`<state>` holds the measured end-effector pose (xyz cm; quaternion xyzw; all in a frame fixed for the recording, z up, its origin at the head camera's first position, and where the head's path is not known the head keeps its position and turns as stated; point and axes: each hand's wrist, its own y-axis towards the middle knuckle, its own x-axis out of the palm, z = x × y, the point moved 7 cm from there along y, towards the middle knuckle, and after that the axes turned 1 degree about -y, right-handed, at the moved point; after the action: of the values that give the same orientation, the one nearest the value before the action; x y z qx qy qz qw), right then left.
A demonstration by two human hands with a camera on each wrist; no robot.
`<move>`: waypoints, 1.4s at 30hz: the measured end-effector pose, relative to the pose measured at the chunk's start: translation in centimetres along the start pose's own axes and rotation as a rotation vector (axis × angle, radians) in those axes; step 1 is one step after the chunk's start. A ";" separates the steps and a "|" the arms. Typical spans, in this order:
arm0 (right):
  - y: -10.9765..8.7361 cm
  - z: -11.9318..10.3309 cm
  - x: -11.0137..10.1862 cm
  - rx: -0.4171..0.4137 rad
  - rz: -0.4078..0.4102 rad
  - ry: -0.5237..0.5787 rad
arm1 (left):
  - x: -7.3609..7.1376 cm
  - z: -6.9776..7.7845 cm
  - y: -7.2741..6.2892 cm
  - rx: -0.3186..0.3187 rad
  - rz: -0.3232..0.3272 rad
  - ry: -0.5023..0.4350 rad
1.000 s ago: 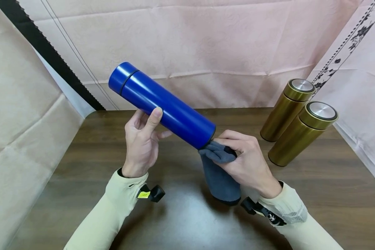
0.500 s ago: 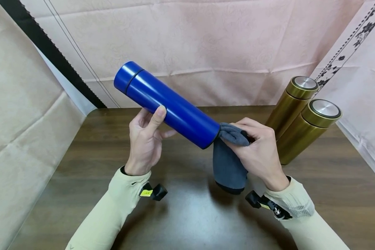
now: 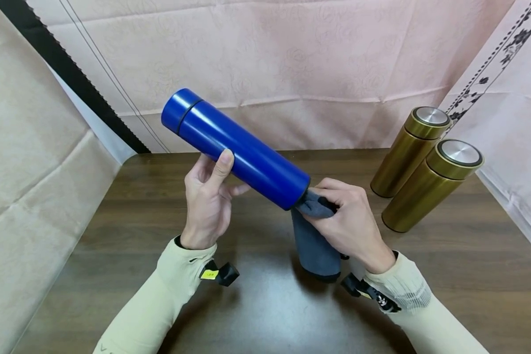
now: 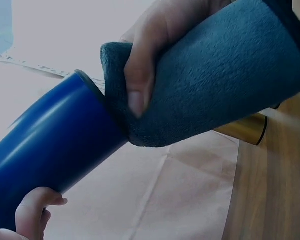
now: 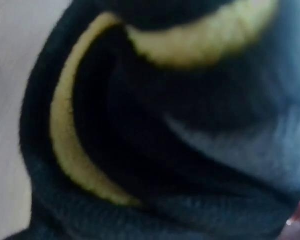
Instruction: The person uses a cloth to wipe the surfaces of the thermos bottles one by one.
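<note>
My left hand (image 3: 208, 196) grips a blue thermos flask (image 3: 243, 152) near its middle, thumb on the near side. The flask is tilted in the air, lid end up to the left and base down to the right. With bent fingers, my right hand (image 3: 347, 219) pinches a folded grey-blue cloth (image 3: 316, 241) against the base's edge. Part of the cloth hangs down below that hand. In the left wrist view, the fuzzy cloth (image 4: 225, 75) touches the flask's end (image 4: 65, 130). The right wrist view holds mostly the cloth (image 5: 40, 130), dark and blurred, with a yellow inner strip.
Two gold thermos flasks (image 3: 429, 189) (image 3: 404, 157) with silver-topped lids stand upright to the right of my right hand. Beneath everything is a brown wooden table (image 3: 128, 236). Pale pink cloth (image 3: 292, 64) hangs behind it and along both sides.
My right hand with the cloth moves right and up along the flask's base, then back left and down. The blue flask stays tilted in my left hand, barely shifting.
</note>
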<state>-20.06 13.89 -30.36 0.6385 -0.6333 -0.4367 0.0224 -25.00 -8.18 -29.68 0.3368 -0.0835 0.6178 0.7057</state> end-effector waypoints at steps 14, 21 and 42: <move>-0.1 -2.1 -1.8 0.013 -0.050 0.197 | 0.0 0.0 0.3 -0.010 0.004 0.029; 0.1 -1.3 -3.4 0.051 0.042 0.218 | 0.4 -0.1 0.2 -0.030 -0.028 0.019; 0.0 -0.3 -0.4 -0.011 0.016 -0.012 | 0.4 0.1 -0.1 0.024 -0.033 -0.008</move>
<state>-19.84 14.08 -30.00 0.6306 -0.6363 -0.4437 0.0256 -24.76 -7.94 -29.41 0.3490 -0.0734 0.6056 0.7114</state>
